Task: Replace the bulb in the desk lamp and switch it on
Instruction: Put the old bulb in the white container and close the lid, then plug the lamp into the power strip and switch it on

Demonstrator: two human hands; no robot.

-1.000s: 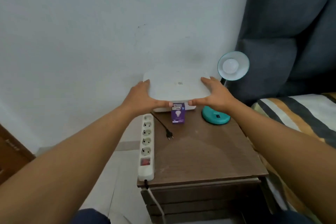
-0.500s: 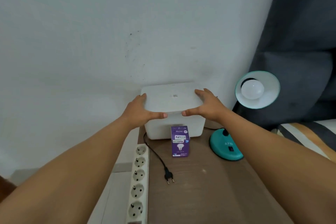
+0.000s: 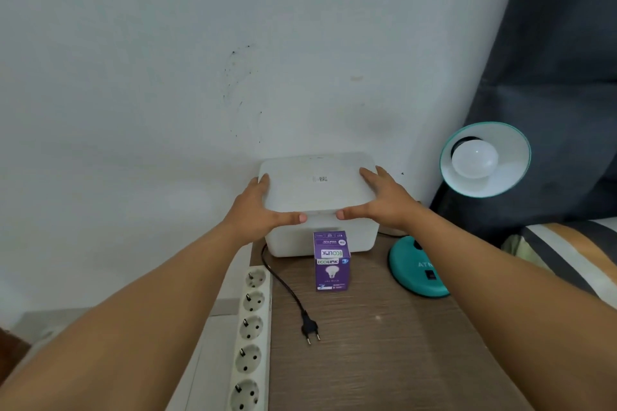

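Your left hand (image 3: 258,210) and right hand (image 3: 384,200) grip the lid (image 3: 317,182) of the white box (image 3: 320,237), one on each side, thumbs along its front edge. Near you, on the brown table (image 3: 384,354), lie the power strip (image 3: 250,334) and the loose plug (image 3: 310,330). The purple bulb box (image 3: 331,264) stands touching the white box. The lamp (image 3: 485,160) stands right, by the wall (image 3: 200,60).

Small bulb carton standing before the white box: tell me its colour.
Purple bulb carton, white lettering; head view.
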